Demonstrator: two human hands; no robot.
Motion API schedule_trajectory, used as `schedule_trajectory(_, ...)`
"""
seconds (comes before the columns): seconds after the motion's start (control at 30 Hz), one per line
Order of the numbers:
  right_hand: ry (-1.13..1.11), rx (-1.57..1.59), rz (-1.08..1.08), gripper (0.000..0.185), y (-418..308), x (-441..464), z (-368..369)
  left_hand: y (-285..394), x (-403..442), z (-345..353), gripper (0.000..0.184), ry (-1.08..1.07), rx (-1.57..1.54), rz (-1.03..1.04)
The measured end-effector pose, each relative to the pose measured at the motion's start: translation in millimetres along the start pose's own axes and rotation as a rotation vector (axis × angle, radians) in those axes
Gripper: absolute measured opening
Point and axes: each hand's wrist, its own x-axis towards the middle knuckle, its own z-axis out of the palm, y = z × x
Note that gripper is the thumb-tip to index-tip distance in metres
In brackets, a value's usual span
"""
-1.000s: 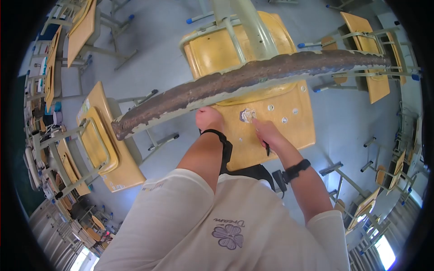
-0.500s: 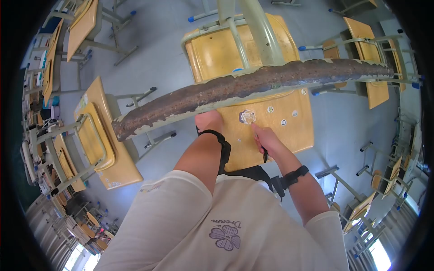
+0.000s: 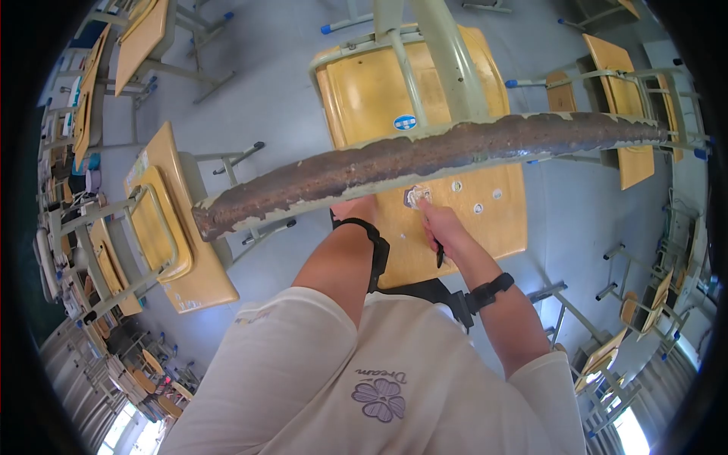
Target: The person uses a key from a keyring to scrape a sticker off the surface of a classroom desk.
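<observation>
My right hand (image 3: pixel 446 227) is closed around a slim tool with a black end (image 3: pixel 440 256) that sticks out below the fist; its kind does not show. The front of this hand is at a whitish, partly torn sticker patch (image 3: pixel 413 199) on the yellow wooden desktop (image 3: pixel 485 236). My left hand (image 3: pixel 354 208) lies by the desktop's left edge. Its fingers are hidden behind a rusty metal bar (image 3: pixel 425 148) with peeling paint, which crosses the view in front of both hands.
Round white stickers (image 3: pixel 478 208) dot the desktop to the right. Past the bar is a yellow seat board (image 3: pixel 371 83) with a blue label (image 3: pixel 405 122). Another desk with a chair (image 3: pixel 182 227) stands at left, and more desks (image 3: pixel 622 114) at right.
The view has shifted slightly, so the bar sits lower and covers more of my left hand and the patch. My right hand stays at the patch, its tool tilted a little differently.
</observation>
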Motion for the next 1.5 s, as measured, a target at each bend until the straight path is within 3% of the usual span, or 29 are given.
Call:
schedule_trajectory(0.07, -0.021, -0.017, 0.025, 0.055, -1.4, -1.9, -4.6, -2.1, 1.1, 4.9, 0.043, 0.073, -0.024, 0.071)
schedule_trajectory(0.13, 0.015, -0.063, 0.03, 0.055, 0.6, -2.2, -4.4, -3.4, -4.2, -5.0, 0.043, -0.008, 0.019, 0.144)
schedule_trajectory(0.2, 0.016, -0.031, 0.017, 0.054, 0.0, 2.4, 3.6, -12.8, 0.4, 0.2, 0.043, 0.029, 0.092, 0.09)
schedule_trajectory(0.27, 0.021, -0.001, -0.019, 0.053, -5.8, 3.1, 3.4, -15.2, -6.2, -22.8, 0.038, -0.147, -0.032, 0.414)
schedule_trajectory(0.3, -0.003, -0.023, 0.018, 0.052, -2.5, -3.3, -1.9, -3.7, -11.8, -36.4, 0.03, -0.222, -0.004, 0.419)
schedule_trajectory(0.4, -0.029, -0.091, 0.036, 0.054, -4.7, -1.3, -11.7, -49.8, 35.6, 31.2, 0.026, -0.174, 0.204, 0.448)
schedule_trajectory(0.43, -0.032, -0.127, 0.031, 0.055, 0.2, -2.0, -12.4, -42.1, 32.2, 28.9, 0.026, -0.178, 0.211, 0.44)
schedule_trajectory(0.5, -0.031, -0.09, 0.036, 0.051, -5.8, 3.0, -0.6, -7.1, 18.9, 12.6, 0.028, -0.163, 0.106, -0.057)
schedule_trajectory(0.53, -0.031, -0.053, 0.026, 0.048, -12.3, 7.2, 4.2, -11.3, 23.9, 16.6, 0.028, -0.158, 0.099, -0.055)
schedule_trajectory(0.6, -0.041, -0.066, 0.04, 0.052, -7.7, 2.3, -3.2, -29.3, 31.5, 21.7, 0.03, -0.264, 0.307, 0.144)
schedule_trajectory(0.63, -0.047, -0.079, 0.058, 0.055, -6.5, -0.1, -7.2, -31.4, 23.4, 19.7, 0.03, -0.265, 0.307, 0.146)
schedule_trajectory(0.7, -0.039, -0.098, 0.018, 0.056, -10.1, 3.4, -11.1, -31.8, 5.5, 18.5, 0.03, 0.141, 0.206, 0.721)
schedule_trajectory(0.73, -0.032, -0.11, -0.01, 0.056, -5.9, 1.6, -10.7, -29.6, 9.9, 15.5, 0.03, 0.138, 0.216, 0.714)
schedule_trajectory(0.8, -0.032, -0.092, 0.005, 0.056, -9.8, 5.8, 3.2, -11.0, 24.1, 8.8, 0.029, -0.282, 0.336, 0.078)
schedule_trajectory(0.93, -0.085, -0.097, 0.044, 0.051, -7.5, 4.7, -9.7, -28.7, 26.5, 22.0, 0.03, -0.219, 0.355, 0.165)
schedule_trajectory(1.0, -0.078, -0.143, 0.023, 0.053, -9.3, 5.0, -16.7, -43.1, 23.9, 25.9, 0.029, -0.044, 0.27, 0.568)
schedule_trajectory(1.03, -0.073, -0.181, 0.017, 0.054, -5.7, 0.8, -16.6, -35.1, 22.9, 19.2, 0.029, -0.047, 0.276, 0.562)
schedule_trajectory(1.1, -0.077, -0.136, 0.049, 0.055, -11.9, 7.7, -4.0, -11.1, 28.3, 14.6, 0.027, -0.234, 0.122, -0.111)
schedule_trajectory(1.23, -0.131, -0.109, 0.05, 0.055, -14.1, 3.2, -8.5, -20.3, 25.1, 16.0, 0.026, -0.233, 0.191, 0.005)
schedule_trajectory(1.3, -0.133, -0.151, 0.07, 0.055, -15.3, 5.6, -15.7, -22.6, 19.1, 14.1, 0.024, -0.236, -0.072, 0.066)
schedule_trajectory(1.43, -0.208, -0.111, 0.07, 0.054, -26.5, 12.4, 1.5, 1.7, 17.8, 0.7, 0.026, -0.245, 0.153, -0.102)
schedule_trajectory(1.5, -0.186, -0.138, 0.049, 0.053, -23.1, 10.3, -1.0, 1.4, 15.2, 0.3, 0.026, -0.219, 0.135, -0.083)
